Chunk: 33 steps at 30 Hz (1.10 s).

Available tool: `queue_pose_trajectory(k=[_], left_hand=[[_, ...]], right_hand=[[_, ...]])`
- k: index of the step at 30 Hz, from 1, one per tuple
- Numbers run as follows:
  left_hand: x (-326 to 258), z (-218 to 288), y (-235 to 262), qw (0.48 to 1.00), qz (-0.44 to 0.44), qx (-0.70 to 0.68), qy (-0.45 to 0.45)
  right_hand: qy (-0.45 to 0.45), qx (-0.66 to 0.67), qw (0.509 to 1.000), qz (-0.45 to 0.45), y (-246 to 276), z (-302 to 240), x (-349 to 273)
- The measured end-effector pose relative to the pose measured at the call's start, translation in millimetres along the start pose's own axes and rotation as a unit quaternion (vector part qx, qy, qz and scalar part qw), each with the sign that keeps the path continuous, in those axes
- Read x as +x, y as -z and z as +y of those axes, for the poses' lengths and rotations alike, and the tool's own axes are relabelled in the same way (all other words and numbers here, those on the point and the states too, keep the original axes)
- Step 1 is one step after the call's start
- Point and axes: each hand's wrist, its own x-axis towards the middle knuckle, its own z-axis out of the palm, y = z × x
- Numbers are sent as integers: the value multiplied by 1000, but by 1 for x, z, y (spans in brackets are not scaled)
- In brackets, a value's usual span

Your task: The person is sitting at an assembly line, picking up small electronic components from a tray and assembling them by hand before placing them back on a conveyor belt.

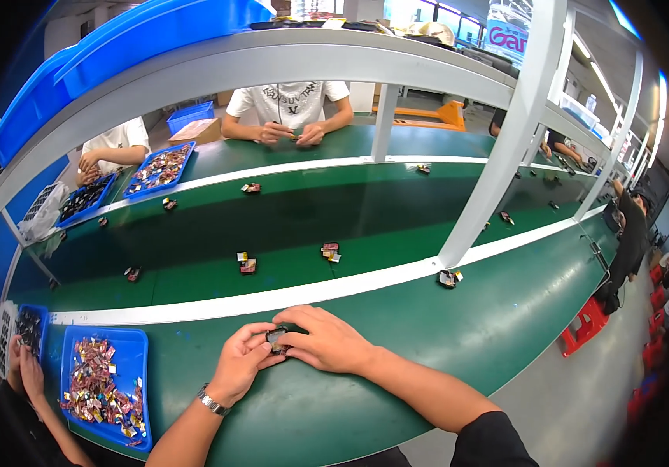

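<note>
Holding small dark casing (276,337) over near side of green table (404,342), between left hand (239,359) and right hand (336,341). Had fingers of both closed on its edges. Couldn't tell whether resting on table. Judged light, stiff-shelled, maybe slick, likely fragile inside. Called for pinching outer rim, sparing greyish middle.

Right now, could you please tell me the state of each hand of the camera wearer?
Left hand: closed, holding a small dark-edged part.
Right hand: closed on the same part, fingers curled.
</note>
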Motion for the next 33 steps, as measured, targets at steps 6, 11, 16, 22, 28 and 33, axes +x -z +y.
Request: queue_pose_trajectory(k=[6, 11, 16, 22, 28, 33], left_hand=[[-2, 0, 1, 999, -1, 49, 4], [0, -4, 1, 999, -19, 49, -11], [-5, -1, 5, 999, 0, 46, -5], [1, -4, 5, 997, -75, -3, -9], [-3, 0, 7, 997, -63, 50, -9], [-3, -1, 5, 999, -39, 37, 7]], right_hand=[[-13, 17, 1000, 15, -7, -1, -1], [-23, 36, 998, 35, -11, -2, -1], [-17, 67, 997, 43, -20, -6, 4], [-131, 125, 982, 56, -13, -8, -3], [-157, 137, 977, 50, -15, -14, 2], [-142, 132, 980, 34, -15, -13, 0]])
